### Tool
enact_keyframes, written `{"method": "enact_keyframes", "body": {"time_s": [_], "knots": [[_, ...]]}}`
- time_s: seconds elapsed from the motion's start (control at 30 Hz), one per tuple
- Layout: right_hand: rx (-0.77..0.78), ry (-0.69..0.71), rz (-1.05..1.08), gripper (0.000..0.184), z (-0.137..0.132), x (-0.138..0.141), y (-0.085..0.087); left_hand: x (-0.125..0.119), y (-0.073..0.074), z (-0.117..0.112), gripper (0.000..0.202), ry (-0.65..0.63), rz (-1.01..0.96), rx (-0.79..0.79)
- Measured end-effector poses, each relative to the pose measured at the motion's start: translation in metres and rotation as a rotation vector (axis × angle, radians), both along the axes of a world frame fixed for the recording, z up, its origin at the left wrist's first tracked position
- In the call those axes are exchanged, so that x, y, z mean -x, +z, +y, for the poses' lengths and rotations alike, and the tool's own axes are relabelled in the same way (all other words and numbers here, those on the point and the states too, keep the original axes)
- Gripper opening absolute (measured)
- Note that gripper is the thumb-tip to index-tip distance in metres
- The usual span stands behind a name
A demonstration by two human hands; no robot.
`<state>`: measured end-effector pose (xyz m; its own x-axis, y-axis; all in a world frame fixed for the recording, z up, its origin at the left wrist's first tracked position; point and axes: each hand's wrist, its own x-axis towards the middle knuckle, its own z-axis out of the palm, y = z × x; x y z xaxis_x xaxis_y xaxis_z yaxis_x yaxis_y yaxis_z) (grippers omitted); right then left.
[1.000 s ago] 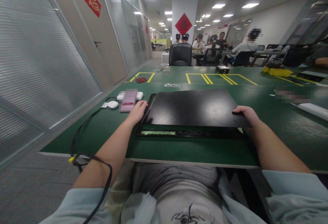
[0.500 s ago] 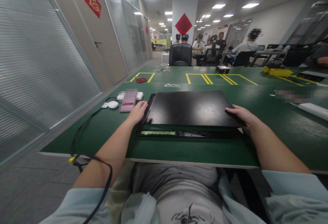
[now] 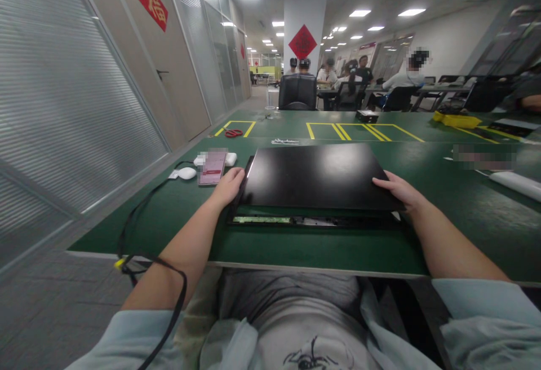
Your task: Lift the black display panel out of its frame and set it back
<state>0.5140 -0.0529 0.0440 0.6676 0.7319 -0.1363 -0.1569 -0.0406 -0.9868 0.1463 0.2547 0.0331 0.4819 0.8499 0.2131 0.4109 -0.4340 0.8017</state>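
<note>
A flat, glossy black panel (image 3: pixel 313 175) lies tilted in front of me, its far edge raised. Beneath it is a shallow black frame (image 3: pixel 359 223), whose near strip shows a green circuit board (image 3: pixel 262 220). My left hand (image 3: pixel 230 185) is closed at the left side, fingers wrapped over the edge; whether it grips the panel, the frame or both I cannot tell. On the right, my right hand (image 3: pixel 399 190) pinches the panel's edge, thumb on top and the other fingers hidden underneath. Most of the frame is covered by the panel.
A phone (image 3: pixel 212 168) and white plastic pieces with a black cable (image 3: pixel 139 203) lie left of my left hand on the green table (image 3: pixel 321 251). Farther back are red scissors (image 3: pixel 233 133), a small black box (image 3: pixel 367 117) and a yellow tray (image 3: pixel 459 120). People sit beyond.
The panel's far edge has risen slightly and the reflection on its surface has shifted. Both hands stay in nearly the same places.
</note>
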Motion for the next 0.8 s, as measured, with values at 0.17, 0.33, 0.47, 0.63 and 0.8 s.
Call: {"method": "enact_keyframes", "body": {"time_s": [0.17, 0.33, 0.47, 0.63, 0.8], "knots": [[-0.006, 0.018, -0.07, 0.043, 0.002, -0.01, -0.002, -0.002, -0.001, 0.0, 0.039, 0.003, -0.219, 0.185], [-0.027, -0.035, -0.109, 0.046, 0.002, -0.004, 0.003, 0.0, 0.002, -0.001, 0.059, -0.019, -0.485, 0.39], [-0.079, -0.091, -0.166, 0.047, 0.002, 0.005, 0.007, -0.001, 0.005, -0.001, 0.059, -0.053, -0.686, 0.478], [-0.142, -0.048, -0.248, 0.051, 0.005, 0.006, 0.003, -0.001, 0.009, 0.002, 0.056, -0.057, -0.891, 0.485], [-0.25, -0.057, -0.302, 0.054, 0.007, 0.005, -0.004, 0.001, 0.01, 0.006, 0.055, -0.055, -0.958, 0.424]]}}
